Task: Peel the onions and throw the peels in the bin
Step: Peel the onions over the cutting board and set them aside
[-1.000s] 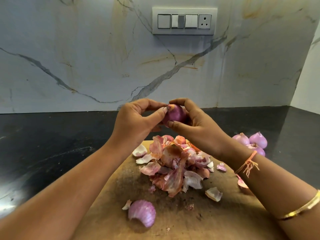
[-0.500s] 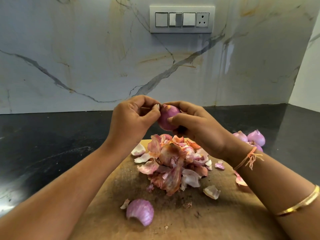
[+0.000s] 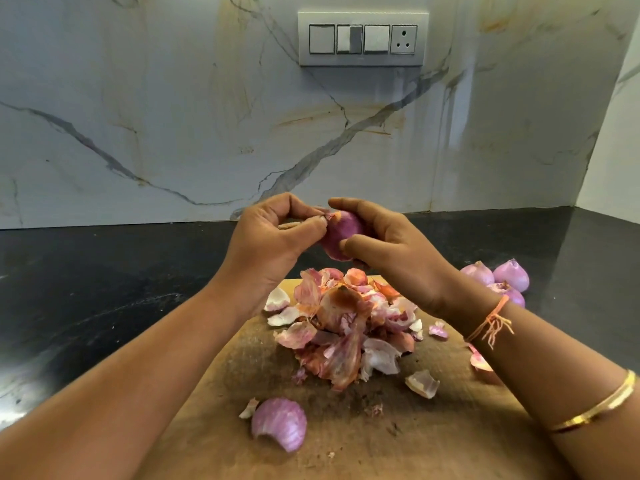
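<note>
Onion [image 3: 341, 237] hangs above the board's [image 3: 433, 427] far edge, the right hand [image 3: 391, 247] in a clamped grip round it, the left hand [image 3: 270, 244] pinching a skin flap at its top. Peels [image 3: 346, 327] heap on the board; peeled-looking onions [image 3: 498, 277] lie right of it. Binning is not yet done.

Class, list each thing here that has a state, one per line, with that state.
Onion: held above the board, skin partly on.
Left-hand grip: pinches skin at its top.
Right-hand grip: holds the onion.
Peels: heaped on the board.
Other onions: lying on the counter.
Socket: nothing plugged in.
</note>
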### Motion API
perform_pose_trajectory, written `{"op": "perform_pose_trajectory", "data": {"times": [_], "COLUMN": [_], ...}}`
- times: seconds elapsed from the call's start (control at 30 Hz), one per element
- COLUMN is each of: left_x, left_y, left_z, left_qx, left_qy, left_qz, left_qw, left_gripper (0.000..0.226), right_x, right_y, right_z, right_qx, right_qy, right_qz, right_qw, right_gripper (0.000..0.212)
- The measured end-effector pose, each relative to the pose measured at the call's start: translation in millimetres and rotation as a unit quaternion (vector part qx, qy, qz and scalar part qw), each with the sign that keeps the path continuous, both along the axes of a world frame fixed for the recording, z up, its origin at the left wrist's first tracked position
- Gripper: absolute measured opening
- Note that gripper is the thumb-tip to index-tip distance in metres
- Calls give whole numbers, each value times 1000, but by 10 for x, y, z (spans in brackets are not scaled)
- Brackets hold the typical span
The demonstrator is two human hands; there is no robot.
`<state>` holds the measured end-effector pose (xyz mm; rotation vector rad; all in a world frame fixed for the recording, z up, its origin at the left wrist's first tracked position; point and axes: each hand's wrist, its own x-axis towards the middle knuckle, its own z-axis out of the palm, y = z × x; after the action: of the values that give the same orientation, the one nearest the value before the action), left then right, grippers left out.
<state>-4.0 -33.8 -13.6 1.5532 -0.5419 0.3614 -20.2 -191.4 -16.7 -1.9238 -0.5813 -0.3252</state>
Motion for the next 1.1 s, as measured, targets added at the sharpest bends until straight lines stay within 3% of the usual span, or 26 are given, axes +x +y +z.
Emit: {"op": "perform_pose_trajectory", "data": {"times": [0.2, 0.4, 0.7, 0.87, 1.1], "left_x": [-27, -12, 7, 50, 39], "left_y": [-46, -23, 0, 12, 8], "left_z": [-23, -39, -15, -35, -39], "left_qx": [22, 67, 72, 69, 75], "left_qy": [-79, -140, -120, -113, -125], "left_qz": [72, 117, 78, 121, 128], "left_qw": [994, 981, 987, 984, 981], "left_gripper": [3, 7, 6, 16, 15], "right_x": [-23, -44, -20, -6, 13], "right_y": [32, 29, -23, 8, 27], "right_z": [5, 32, 64, 39, 31], "right_qx": [12, 43, 173, 213, 194], "right_qy": [-1, 23, 155, 154, 127], "right_qz": [9, 38, 100, 97, 66], "right_qw": [1000, 998, 967, 960, 970], "right_gripper": [54, 33, 36, 19, 21]}}
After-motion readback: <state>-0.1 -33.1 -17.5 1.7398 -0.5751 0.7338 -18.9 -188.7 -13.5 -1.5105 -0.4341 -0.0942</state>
